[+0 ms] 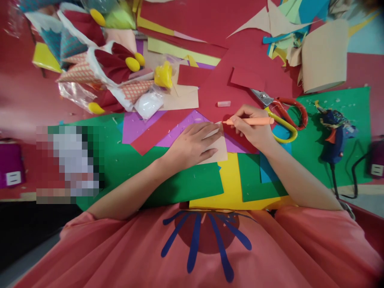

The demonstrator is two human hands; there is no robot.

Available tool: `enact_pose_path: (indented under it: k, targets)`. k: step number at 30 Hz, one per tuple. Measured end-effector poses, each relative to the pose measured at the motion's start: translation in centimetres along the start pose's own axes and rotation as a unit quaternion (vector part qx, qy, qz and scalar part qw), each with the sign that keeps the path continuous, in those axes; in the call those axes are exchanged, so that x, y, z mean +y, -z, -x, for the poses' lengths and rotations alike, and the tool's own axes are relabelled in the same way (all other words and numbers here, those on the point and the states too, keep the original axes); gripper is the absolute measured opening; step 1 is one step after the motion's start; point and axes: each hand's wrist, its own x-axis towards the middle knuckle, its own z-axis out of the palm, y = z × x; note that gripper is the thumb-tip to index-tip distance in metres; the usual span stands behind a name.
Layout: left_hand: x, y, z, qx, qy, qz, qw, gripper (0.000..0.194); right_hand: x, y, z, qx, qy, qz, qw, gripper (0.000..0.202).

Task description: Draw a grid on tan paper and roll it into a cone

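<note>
My right hand (252,127) grips an orange felt-tip marker (259,121), its tip against the upper edge of a small beige sheet (221,149). Flat on that sheet lies my left hand (195,143), fingers stretched toward the marker tip and partly covering the paper. The marker's pale cap (223,104) rests on red paper just above the hands. Purple sheets (180,124) and a red strip (151,132) lie under and beside my left hand. Close to my right hand are scissors (277,106) with red and yellow handles, blades partly under a red paper piece (247,79).
A blue glue gun (334,140) with a black cord lies on green sheet (312,160) at right. Fabric cones with white trim (100,64) and small plastic bags (149,103) crowd the upper left. A beige paper roll (325,56) and scraps (279,50) are at upper right.
</note>
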Motion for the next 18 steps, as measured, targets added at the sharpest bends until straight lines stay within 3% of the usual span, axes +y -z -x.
enact_pose_path:
  k: [8, 18]
  targets:
    - [0.05, 0.00, 0.05, 0.011, -0.003, 0.000, 1.000, 0.043, -0.04, -0.06, -0.06, -0.003, -0.018, -0.003, 1.000, 0.021]
    - [-0.24, -0.45, 0.11, 0.028, 0.027, -0.001, 0.999, 0.045, 0.41, -0.01, -0.03, 0.019, -0.036, -0.101, 0.994, 0.012]
